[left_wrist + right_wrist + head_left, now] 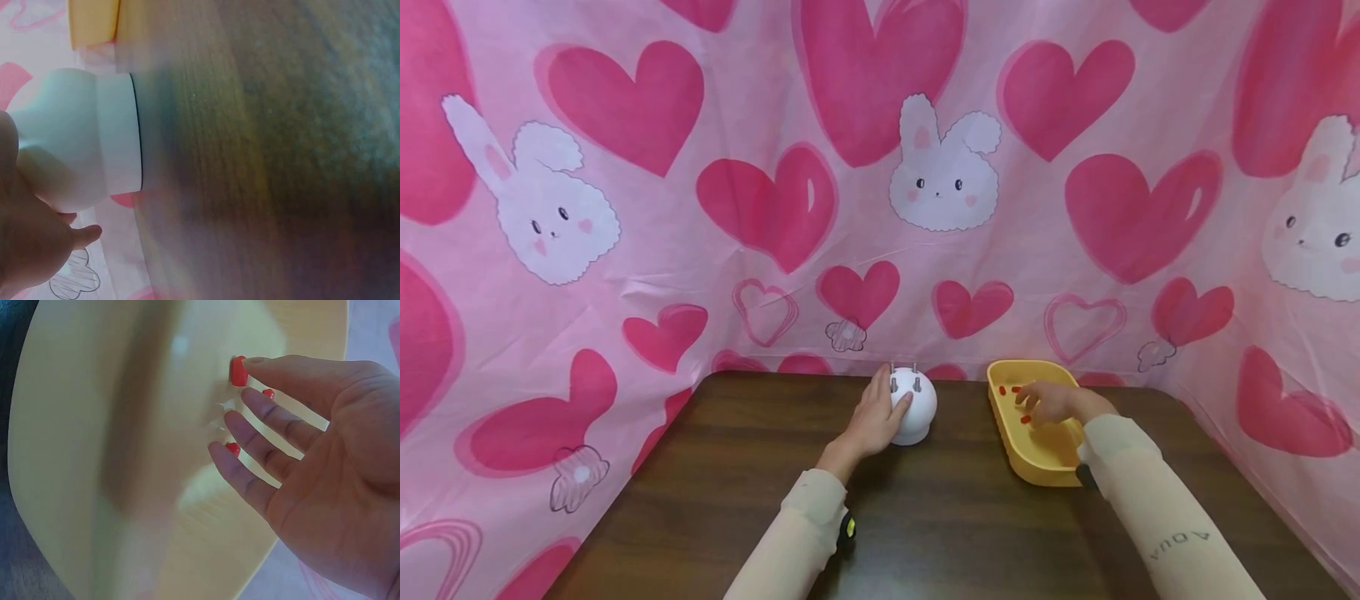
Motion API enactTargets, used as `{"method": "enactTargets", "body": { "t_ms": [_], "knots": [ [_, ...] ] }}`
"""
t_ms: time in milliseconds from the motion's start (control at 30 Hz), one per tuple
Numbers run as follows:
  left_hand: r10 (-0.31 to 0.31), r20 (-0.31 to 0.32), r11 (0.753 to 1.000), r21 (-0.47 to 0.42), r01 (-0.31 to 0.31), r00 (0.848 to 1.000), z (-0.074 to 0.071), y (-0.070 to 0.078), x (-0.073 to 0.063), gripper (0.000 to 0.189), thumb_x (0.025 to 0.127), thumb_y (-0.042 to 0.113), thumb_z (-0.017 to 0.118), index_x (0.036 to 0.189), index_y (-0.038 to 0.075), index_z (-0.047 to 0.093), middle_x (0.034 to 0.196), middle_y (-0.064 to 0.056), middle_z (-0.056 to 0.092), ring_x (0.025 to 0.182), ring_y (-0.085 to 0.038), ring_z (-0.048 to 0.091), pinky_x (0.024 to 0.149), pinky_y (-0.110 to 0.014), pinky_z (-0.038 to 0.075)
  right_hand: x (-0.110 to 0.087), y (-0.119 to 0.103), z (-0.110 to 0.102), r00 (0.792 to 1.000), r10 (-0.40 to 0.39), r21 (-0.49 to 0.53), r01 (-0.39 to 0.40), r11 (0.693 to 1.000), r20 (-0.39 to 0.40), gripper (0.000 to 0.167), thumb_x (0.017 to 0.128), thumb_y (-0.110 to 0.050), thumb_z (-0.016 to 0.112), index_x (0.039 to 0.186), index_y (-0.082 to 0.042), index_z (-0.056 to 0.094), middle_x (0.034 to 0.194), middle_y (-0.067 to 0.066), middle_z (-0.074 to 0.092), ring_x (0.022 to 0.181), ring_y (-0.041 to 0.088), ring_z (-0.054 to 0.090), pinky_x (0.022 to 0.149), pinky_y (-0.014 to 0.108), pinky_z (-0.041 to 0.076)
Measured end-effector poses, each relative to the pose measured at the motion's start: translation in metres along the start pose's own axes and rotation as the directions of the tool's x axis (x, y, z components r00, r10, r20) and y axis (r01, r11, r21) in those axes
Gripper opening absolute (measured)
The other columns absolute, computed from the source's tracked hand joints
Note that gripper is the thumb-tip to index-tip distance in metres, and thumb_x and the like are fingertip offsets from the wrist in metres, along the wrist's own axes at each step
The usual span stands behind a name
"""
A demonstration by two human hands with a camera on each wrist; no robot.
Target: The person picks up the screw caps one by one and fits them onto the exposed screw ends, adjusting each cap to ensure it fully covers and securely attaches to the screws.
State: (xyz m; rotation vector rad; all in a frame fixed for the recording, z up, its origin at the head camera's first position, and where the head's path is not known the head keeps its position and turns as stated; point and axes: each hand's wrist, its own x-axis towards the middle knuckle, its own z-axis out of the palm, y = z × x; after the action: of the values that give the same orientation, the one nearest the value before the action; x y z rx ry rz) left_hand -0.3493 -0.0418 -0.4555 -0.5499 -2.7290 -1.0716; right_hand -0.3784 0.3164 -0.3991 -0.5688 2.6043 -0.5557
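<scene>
A white ball-shaped object (922, 412) on a round base stands on the table, with several small metal pegs (917, 384) on its upper part. My left hand (874, 417) holds it from the left, thumb across the front and fingers along the side. In the left wrist view the white body (69, 134) and base show beside that hand (31, 240). My right hand (1051, 402) reaches into a yellow tray (1033, 468), fingers spread and pointing down. Small red pieces lie there; one red piece (239, 371) is right at the thumb tip, and another (233, 449) is partly behind a fingertip.
The dark wooden table (955, 533) carries the tray to the right of the white object. A pink cloth (760, 125) with hearts and rabbits hangs behind the table and at both sides.
</scene>
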Motion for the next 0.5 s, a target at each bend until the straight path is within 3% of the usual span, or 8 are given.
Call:
{"method": "enactTargets", "body": {
  "t_ms": [200, 500],
  "knots": [
    [0.007, -0.006, 1.0, -0.006, -0.007, 1.0, -0.0046, 0.0051, -0.0025, 0.078, 0.106, 0.044, 0.046, 0.161, -0.003, 0.015, 0.167, -0.022, 0.018, 0.151, -0.043, 0.024, 0.119, -0.062, 0.026, -0.0003, -0.0037, 0.0026, 1.0, 0.009, 0.068, -0.01, 0.998, 0.008, 0.043, 0.081, 0.002, 0.071, 0.122, 0.011, 0.058, 0.116, 0.03, 0.064, 0.094, 0.028, 0.063, 0.076, 0.038, 0.057],
    [0.026, -0.015, 0.999, -0.022, -0.026, 1.0, -0.0026, 0.0021, -0.0024, 0.081, 0.106, 0.047, 0.045, 0.16, -0.005, 0.015, 0.166, -0.024, 0.018, 0.149, -0.046, 0.024, 0.117, -0.066, 0.025, 0.0041, -0.0016, 0.0089, 0.999, 0.005, 0.054, -0.003, 0.999, -0.035, 0.031, 0.078, 0.005, 0.073, 0.106, 0.011, 0.064, 0.104, 0.024, 0.067, 0.09, 0.025, 0.064, 0.075, 0.034, 0.056]
  ]
}}
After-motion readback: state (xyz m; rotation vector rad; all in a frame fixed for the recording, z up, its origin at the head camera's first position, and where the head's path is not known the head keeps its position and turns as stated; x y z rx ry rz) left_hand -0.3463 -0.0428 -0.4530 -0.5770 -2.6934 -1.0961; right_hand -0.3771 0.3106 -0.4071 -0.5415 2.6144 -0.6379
